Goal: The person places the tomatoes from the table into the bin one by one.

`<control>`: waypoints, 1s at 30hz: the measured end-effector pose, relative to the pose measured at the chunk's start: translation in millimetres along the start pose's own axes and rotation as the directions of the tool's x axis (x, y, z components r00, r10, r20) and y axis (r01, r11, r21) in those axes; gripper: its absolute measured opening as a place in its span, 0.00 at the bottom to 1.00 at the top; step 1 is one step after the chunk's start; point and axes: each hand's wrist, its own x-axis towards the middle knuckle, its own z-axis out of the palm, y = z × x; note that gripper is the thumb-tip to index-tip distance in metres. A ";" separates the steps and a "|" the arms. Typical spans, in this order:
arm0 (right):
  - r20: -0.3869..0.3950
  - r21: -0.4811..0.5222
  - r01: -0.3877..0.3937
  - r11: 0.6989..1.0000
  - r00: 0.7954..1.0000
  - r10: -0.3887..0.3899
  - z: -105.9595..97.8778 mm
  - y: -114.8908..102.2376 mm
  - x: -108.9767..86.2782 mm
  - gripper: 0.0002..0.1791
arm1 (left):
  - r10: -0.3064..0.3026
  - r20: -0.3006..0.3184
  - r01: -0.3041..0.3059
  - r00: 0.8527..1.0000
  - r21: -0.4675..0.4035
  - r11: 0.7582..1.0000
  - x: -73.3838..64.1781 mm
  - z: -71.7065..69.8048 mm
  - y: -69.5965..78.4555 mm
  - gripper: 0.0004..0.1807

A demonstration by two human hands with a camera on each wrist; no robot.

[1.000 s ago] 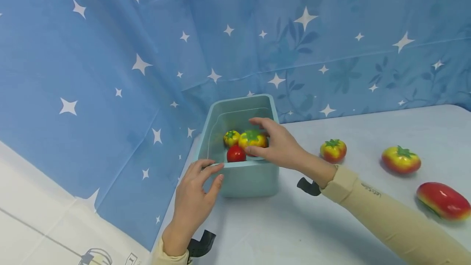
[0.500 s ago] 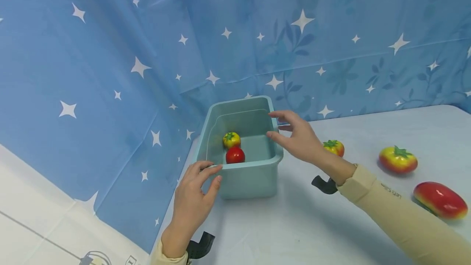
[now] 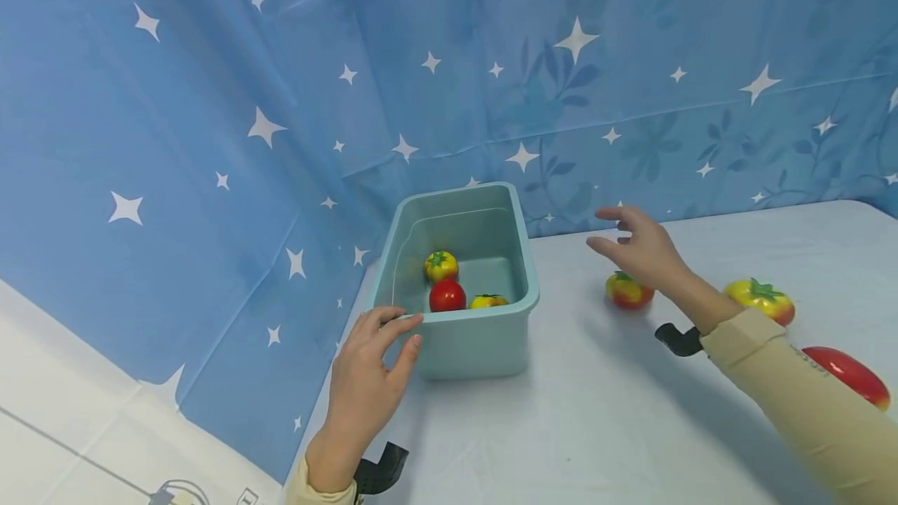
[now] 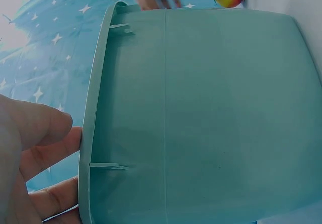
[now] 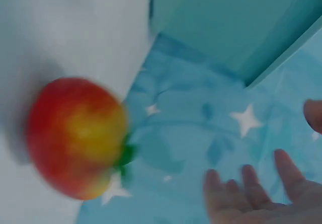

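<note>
A blue-green plastic bin stands on the white table near the curtain. Inside lie a yellow tomato-like fruit, a plain red round fruit and another yellow one, mostly hidden by the front wall. The fingers of my left hand touch the bin's near rim; the left wrist view shows fingertips against the rim and the thumb apart from it. My right hand, holding nothing, hovers right of the bin with fingers spread. Just below it sits a red-and-yellow tomato-like fruit, blurred in the right wrist view.
Farther right on the table lie another yellow-red tomato-like fruit and an oblong red fruit, both partly covered by the right sleeve. A blue star-patterned curtain hangs behind and to the left of the table.
The yellow fruit under my right hand a second ago now lies in the bin. My right hand has left the bin and moved right, above the nearest table fruit. My left hand stays put.
</note>
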 end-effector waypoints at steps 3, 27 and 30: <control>0.073 -0.071 -0.070 0.995 0.994 0.076 -3.2 17.3 2.0 0.39 | -0.001 0.001 0.001 1.000 0.002 1.000 -0.1 -0.5 -0.2 0.14; 0.308 -0.159 -0.169 0.973 0.928 0.211 5.5 67.0 -10.3 0.49 | 0.003 0.002 -0.003 1.000 -0.012 1.000 -0.4 -0.3 -1.7 0.14; 0.319 -0.169 -0.168 0.971 0.923 0.216 4.9 68.3 -12.4 0.49 | 0.002 0.001 -0.002 1.000 -0.009 1.000 -0.5 -0.1 -2.0 0.14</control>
